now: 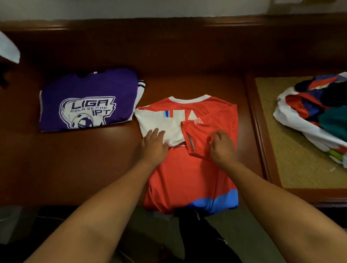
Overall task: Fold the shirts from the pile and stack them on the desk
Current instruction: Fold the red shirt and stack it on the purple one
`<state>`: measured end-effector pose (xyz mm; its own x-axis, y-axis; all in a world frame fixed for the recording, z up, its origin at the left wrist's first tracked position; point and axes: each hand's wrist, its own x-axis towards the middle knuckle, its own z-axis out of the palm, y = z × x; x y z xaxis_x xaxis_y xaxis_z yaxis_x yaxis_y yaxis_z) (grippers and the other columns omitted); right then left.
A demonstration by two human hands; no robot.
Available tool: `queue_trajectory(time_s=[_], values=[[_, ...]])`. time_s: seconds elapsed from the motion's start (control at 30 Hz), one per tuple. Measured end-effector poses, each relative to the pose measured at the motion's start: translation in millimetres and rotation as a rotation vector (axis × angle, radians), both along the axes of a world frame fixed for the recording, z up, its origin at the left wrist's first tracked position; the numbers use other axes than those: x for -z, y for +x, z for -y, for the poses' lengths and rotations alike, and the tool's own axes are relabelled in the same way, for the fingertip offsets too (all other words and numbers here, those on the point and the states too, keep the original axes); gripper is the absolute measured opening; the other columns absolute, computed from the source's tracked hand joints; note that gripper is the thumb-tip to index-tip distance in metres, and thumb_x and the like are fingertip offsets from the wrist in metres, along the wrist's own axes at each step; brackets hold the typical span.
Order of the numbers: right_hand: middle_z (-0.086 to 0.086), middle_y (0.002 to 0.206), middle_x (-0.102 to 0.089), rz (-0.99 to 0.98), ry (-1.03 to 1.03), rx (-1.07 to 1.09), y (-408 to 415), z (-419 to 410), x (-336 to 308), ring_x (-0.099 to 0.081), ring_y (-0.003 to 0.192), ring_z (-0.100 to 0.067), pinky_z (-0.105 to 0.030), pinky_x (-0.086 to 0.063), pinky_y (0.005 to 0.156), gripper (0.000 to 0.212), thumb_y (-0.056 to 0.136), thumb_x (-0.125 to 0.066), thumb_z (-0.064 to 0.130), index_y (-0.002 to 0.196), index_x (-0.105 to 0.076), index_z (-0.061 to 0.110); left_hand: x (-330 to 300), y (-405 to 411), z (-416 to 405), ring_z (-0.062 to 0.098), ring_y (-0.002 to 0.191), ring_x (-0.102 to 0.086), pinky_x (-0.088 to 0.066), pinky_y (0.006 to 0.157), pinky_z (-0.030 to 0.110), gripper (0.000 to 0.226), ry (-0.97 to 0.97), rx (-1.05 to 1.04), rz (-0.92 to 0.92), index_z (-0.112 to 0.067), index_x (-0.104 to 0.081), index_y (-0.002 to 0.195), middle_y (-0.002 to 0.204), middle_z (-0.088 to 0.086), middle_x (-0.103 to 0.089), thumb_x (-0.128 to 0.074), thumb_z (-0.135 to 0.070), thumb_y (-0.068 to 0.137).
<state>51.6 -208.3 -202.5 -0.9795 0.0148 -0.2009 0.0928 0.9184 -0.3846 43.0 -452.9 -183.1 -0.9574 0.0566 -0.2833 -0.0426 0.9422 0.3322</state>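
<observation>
Red shirt (191, 167): centre of desk (69, 167), sleeves folded in, hem over near edge.
Left hand (154, 144): fingers spread flat on white sleeve.
Right hand (222, 146): fingers loosely bent, pressing red sleeve.
Purple shirt (87, 100): folded, 10 o'clock.
Pile (322, 115): unfolded, 2 o'clock.

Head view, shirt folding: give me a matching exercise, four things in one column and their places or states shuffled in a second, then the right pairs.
Things:
1. purple shirt
2. red shirt
3. pile of shirts
4. left hand

Places or states:
A. heaped unfolded on the woven mat at the right
B. lying flat with fingers on the white sleeve
C. folded, on the desk at the left
D. part folded, sleeves turned in, hem hanging over the desk's near edge

Pairs: 1-C, 2-D, 3-A, 4-B
</observation>
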Motion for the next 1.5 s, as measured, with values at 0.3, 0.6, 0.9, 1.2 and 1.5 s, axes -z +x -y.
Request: queue_trajectory(time_s=[0.3,0.6,0.9,1.2,1.5], values=[[-0.003,0.162,0.005,0.098,0.207,-0.086,-91.6,-8.8,35.4,0.007,0.149,-0.025,-0.045,0.005,0.118,0.068,0.092,-0.005,0.058,0.154,-0.005,0.029,54.3,-89.4,-1.6,0.024,0.149,0.005,0.002,0.117,0.043,0.063,-0.237,0.15,-0.01,-0.03,0.001,0.152,0.161,0.003,0.003,-0.013,-0.058,0.097],[-0.006,0.162,-0.003,0.035,0.267,-0.033,-188.4,-10.3,42.9,0.0,0.149,-0.028,-0.048,-0.001,0.118,0.067,0.093,-0.011,0.055,0.154,-0.01,0.027,70.9,-172.2,-2.4,0.023,0.148,0.007,0.003,0.118,0.043,0.067,-0.302,0.139,-0.124,-0.03,0.002,0.151,0.161,0.004,0.002,-0.004,-0.061,0.093],[-0.009,0.162,-0.006,0.056,0.219,0.038,-225.2,-1.9,37.1,-0.002,0.148,-0.029,-0.049,-0.004,0.118,0.063,0.098,-0.026,0.051,0.154,-0.014,0.023,55.8,-211.8,-1.3,0.023,0.148,0.012,0.006,0.117,0.041,0.062,-0.226,0.153,-0.044,-0.028,0.0,0.154,0.161,0.004,0.009,-0.017,-0.053,0.1],[-0.026,0.133,-0.05,-0.062,-0.075,0.07,-90.0,2.7,4.7,-0.045,0.124,-0.041,-0.045,-0.034,0.105,0.065,0.09,-0.026,0.044,0.129,-0.051,-0.001,36.8,-60.7,-13.6,0.027,0.146,-0.021,-0.015,0.117,0.044,0.061,-0.016,0.093,-0.101,-0.019,-0.035,0.147,0.156,0.01,-0.028,-0.023,-0.05,0.096],[-0.012,0.098,-0.057,0.082,-0.095,0.207,150.1,19.0,9.3,-0.054,0.096,-0.031,-0.04,-0.044,0.078,0.015,0.092,-0.059,0.02,0.098,-0.057,0.007,20.9,159.4,-4.0,0.028,0.123,-0.052,-0.028,0.103,0.04,0.055,-0.073,0.212,0.007,-0.023,-0.051,0.128,0.135,0.01,-0.056,-0.041,-0.041,0.077]])
